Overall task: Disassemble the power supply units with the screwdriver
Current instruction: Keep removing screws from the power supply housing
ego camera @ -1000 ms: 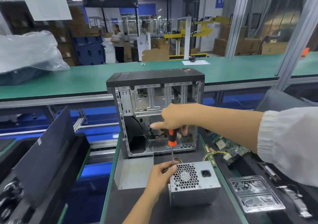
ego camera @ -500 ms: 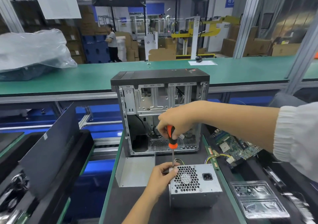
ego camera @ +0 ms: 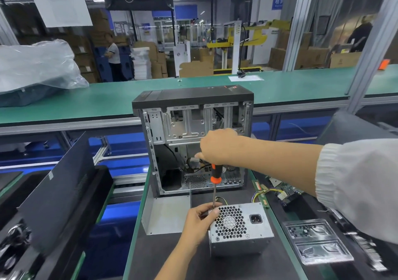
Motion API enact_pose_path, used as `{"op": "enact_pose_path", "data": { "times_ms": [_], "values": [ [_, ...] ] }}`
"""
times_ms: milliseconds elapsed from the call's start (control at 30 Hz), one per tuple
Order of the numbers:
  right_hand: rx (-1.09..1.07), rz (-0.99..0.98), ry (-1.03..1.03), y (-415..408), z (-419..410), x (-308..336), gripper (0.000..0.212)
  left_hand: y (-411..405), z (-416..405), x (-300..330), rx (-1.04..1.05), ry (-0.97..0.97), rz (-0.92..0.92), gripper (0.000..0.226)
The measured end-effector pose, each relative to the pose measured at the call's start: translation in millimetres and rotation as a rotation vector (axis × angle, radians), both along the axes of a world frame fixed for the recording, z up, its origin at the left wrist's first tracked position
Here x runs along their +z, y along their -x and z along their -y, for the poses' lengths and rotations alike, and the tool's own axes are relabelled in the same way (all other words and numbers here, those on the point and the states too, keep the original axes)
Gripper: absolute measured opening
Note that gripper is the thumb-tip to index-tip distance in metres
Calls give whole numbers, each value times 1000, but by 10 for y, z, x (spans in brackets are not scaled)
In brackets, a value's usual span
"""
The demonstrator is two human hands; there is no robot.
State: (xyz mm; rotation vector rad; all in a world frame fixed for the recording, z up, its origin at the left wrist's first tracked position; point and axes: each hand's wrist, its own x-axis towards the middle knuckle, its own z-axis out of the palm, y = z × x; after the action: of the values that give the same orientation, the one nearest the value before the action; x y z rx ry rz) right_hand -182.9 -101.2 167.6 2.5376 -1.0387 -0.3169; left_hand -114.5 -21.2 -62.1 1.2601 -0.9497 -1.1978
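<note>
One screwdriver [ego camera: 215, 175] shaft between left fingers [ego camera: 212, 211]

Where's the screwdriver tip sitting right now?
Head view, centre: the screwdriver stands nearly upright in the right hand, its tip at the top-left corner of the power supply, beside the left hand in front of the open computer case.

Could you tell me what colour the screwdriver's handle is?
Orange and black screwdriver handle, seen in the head view.
</note>
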Motion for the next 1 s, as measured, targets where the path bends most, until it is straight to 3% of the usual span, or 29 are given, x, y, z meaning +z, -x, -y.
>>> {"op": "enact_pose_path", "data": {
  "times_ms": [100,233,400,500,533,633,667,700,767,833,967,1000],
  "values": [
    [7,-89,24,-71,-79,6,37,-2,4,-1,-1,-8,-11,15],
    [231,-165,-38,-19,-105,86,15,-7,6,17,-3,-28,-20,16],
    [259,0,-363,61,-33,167,39,-7,-6,31,-9,-29,-37,17],
    [70,207,-487,66,-20,135,62,2,-9,25,-7,-22,-56,17],
    [3,214,-485,64,-37,116,63,6,-7,21,-5,-24,-62,17],
    [-17,117,-212,57,-41,80,28,12,4,12,4,-24,-78,18],
    [-17,72,-128,71,-25,79,29,10,9,7,6,-24,-80,18],
    [-40,47,-90,77,-17,76,43,11,13,2,6,-24,-81,18],
    [-71,37,-88,75,24,50,54,9,20,-5,6,-22,-86,18],
    [-38,1,-97,88,33,59,48,8,29,-11,11,-21,-88,18],
    [95,-47,-344,130,44,238,23,17,36,-16,23,-14,-82,18],
    [110,-41,-425,126,44,277,30,17,32,-16,23,-12,-76,18]
  ]
}}
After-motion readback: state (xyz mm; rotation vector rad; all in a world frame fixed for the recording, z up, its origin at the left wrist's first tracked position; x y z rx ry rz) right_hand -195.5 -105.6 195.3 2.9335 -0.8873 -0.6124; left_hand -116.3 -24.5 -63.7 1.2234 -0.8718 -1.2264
